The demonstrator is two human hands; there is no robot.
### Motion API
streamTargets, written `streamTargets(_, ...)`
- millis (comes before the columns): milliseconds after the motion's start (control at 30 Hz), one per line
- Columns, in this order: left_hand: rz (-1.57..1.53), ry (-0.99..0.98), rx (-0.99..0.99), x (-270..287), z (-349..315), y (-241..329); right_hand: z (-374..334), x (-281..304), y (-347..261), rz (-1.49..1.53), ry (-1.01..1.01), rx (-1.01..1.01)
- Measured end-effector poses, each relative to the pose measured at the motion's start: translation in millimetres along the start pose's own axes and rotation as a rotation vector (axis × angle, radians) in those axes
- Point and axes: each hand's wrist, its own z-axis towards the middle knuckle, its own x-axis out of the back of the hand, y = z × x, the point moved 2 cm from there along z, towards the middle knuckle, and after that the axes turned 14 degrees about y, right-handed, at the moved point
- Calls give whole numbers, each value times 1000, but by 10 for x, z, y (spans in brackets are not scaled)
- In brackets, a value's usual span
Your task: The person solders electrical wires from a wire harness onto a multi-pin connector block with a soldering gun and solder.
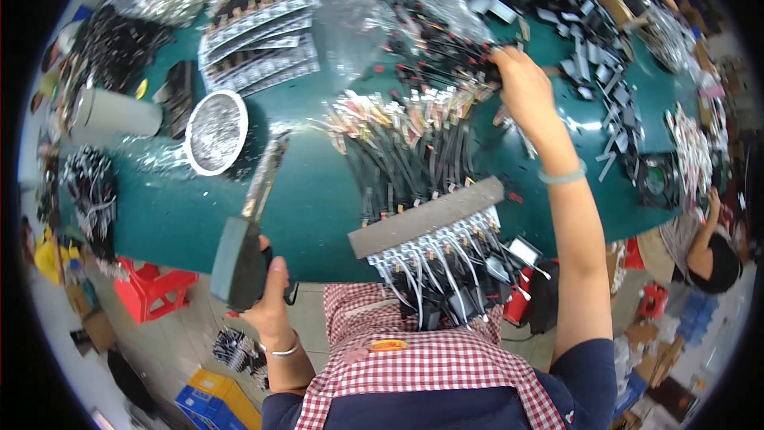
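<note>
On the left, my left hand is wrapped round the handle of a heat gun with a dark green body. Its long metal barrel points away from me over the table's front edge. My right hand reaches far across, fingers curled down at a pile of black cables with red bits; its fingertips are partly hidden. Between my arms lies a row of black wire leads with bare and coloured ends facing away. A grey bar presses across them, and white wires and black connectors hang over the near edge.
A white round tub and a grey cylinder stand at left. Printed strips lie behind them. Loose black plastic pieces cover the far right, beside a small fan. A red stool stands below.
</note>
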Motion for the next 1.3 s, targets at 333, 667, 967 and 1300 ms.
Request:
streamTargets(333, -6, -50, 24, 34, -5, -97, -59, 403, 124, 81, 302, 50)
streamTargets(667, -382, -290, 251, -531, -231, 352, -788, 1409, -1341, 830, -138, -33)
streamTargets(967, -398, -550, 205, -779, -360, 368, -1308, 1346, -1505, 1129, -220, -469)
streamTargets(1300, -433, -615, 252, -686, -504, 309, -1568, 1361, -1524, 1177, -151, -446)
